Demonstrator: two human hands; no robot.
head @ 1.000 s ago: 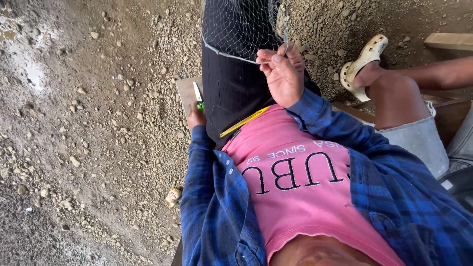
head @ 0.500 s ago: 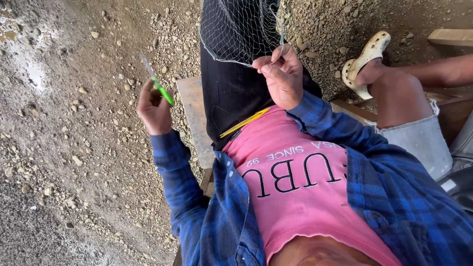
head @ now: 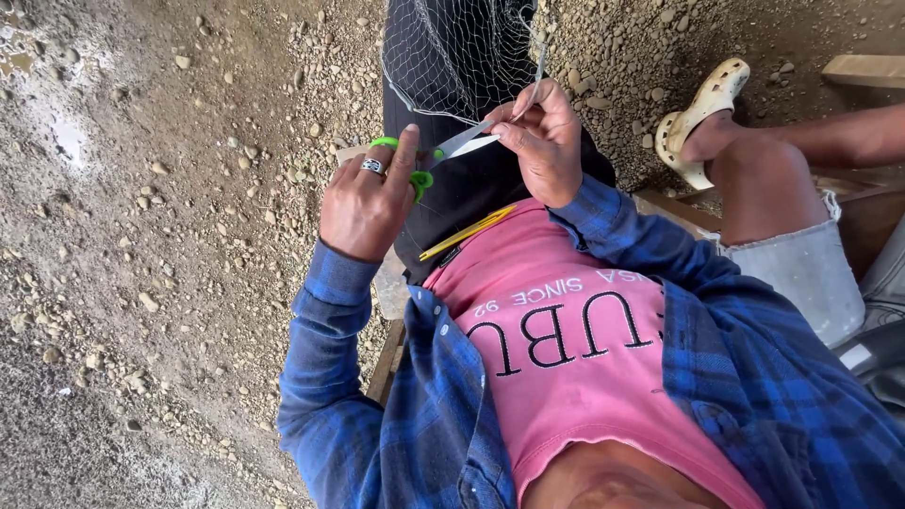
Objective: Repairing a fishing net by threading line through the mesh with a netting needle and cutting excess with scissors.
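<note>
The scissors (head: 443,151) are being held in the left hand (head: 366,198), blades pointing toward the right hand (head: 542,141); the net (head: 452,57) is hanging beyond both hands, over the lap; a sandalled foot (head: 702,104) is resting further right, on the gravel ground (head: 141,236).

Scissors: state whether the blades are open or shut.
Open: the scissors' two blades spread apart towards the tips, at the net pinched by the right hand.
</note>
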